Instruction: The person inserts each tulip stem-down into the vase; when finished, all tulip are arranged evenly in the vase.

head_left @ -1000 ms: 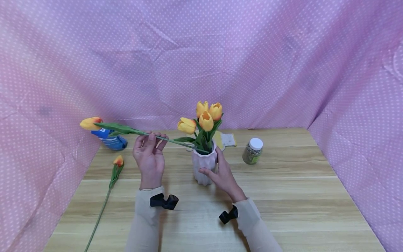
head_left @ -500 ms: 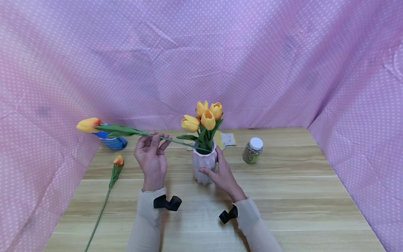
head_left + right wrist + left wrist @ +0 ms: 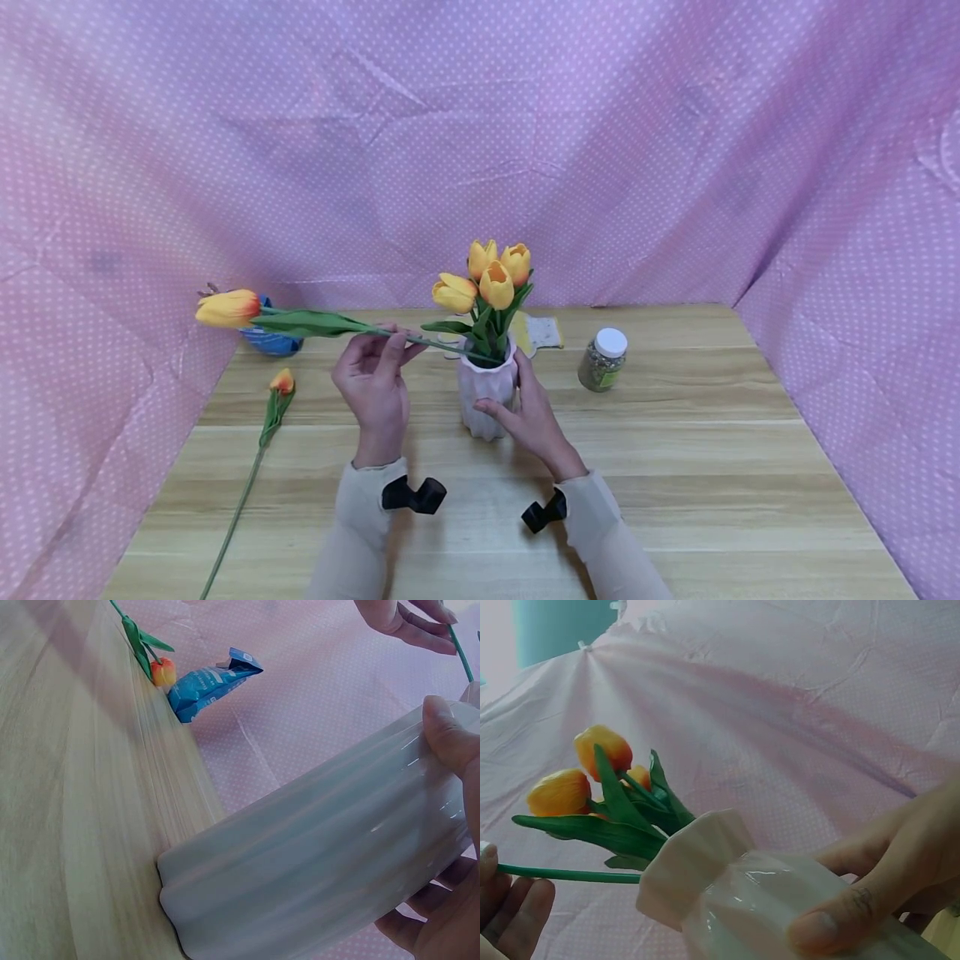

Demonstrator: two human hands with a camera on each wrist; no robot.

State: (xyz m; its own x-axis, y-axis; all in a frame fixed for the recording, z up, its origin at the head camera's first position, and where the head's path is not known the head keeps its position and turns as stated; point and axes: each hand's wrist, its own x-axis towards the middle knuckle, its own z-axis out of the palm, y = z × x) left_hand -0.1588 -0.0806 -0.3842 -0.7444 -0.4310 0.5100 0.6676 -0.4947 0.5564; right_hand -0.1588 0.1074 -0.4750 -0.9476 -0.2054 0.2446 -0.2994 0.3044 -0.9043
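A white fluted vase (image 3: 483, 392) stands upright on the table, holding several yellow-orange tulips (image 3: 497, 285) with green leaves. My right hand (image 3: 528, 408) grips the vase from its right side, thumb across the front. To the left, my left hand (image 3: 377, 383) pinches the stem of another tulip (image 3: 228, 308), which lies nearly level with its bloom pointing left. That stem's tip reaches over the vase rim (image 3: 656, 889) into the mouth; how deep it goes is hidden. In the right wrist view the right thumb and fingers wrap around the vase body (image 3: 322, 840).
One more tulip (image 3: 258, 458) lies on the table at the left. Behind it stands a blue bag (image 3: 272, 337). A jar with a white lid (image 3: 602, 360) is right of the vase. A yellow and grey flat item (image 3: 542, 332) lies behind the vase. Pink dotted cloth surrounds the table.
My left hand has shifted right and slightly nearer, carrying the held tulip, whose bloom has dropped a little. The leftmost tulip in the vase has moved slightly right. My right hand stays still.
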